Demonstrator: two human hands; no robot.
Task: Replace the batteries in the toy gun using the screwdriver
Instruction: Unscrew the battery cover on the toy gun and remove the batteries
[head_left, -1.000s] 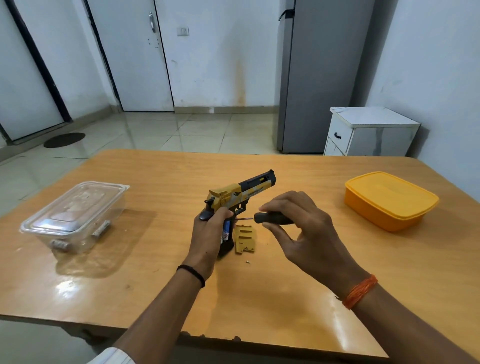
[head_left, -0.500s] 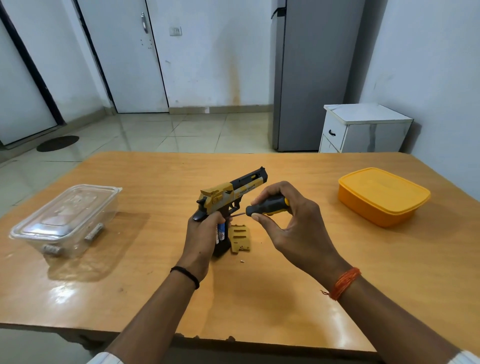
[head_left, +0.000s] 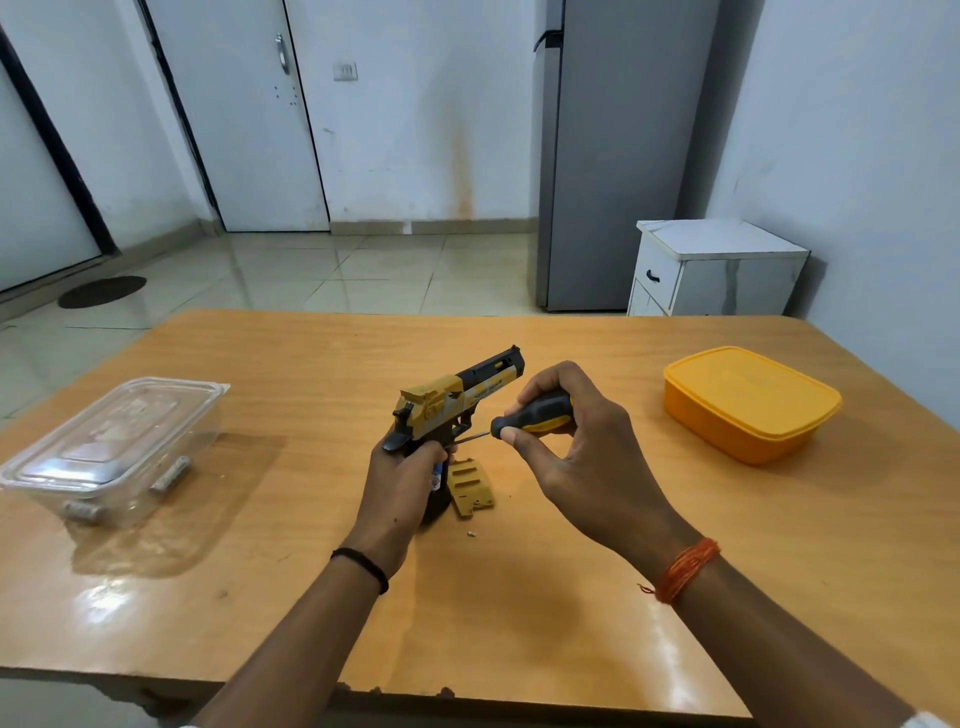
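The wooden desk (head_left: 519, 597) carries everything, and the two biggest things on it sit wide apart: a clear lidded box (head_left: 111, 447) close to the left edge, with what look like loose batteries (head_left: 171, 475) inside, and a closed orange box (head_left: 748, 402) toward the right edge. Mid-desk, the toy gun (head_left: 457, 400) stands nearly upright, butt down on the surface, barrel pointing to the far right corner. The left hand (head_left: 402, 493) is wrapped round its grip; a blue-and-white battery end (head_left: 438, 475) shows at the fingers. The right hand (head_left: 571, 447) is clamped on the black-and-yellow handle of the screwdriver (head_left: 530, 418), whose thin shaft reaches leftward to just above the grip, by the trigger; I cannot tell if the tip is touching. Just beside the butt lies the yellow battery cover (head_left: 472, 488), off the gun, and nearer the front edge a tiny screw (head_left: 471, 533) lies on its own.

Risks, as I judge them: prying a cell with the tip could make it slip toward the left fingers or gouge the plastic. The screw is loose and small, so a brush from either wrist could send it rolling off the desk
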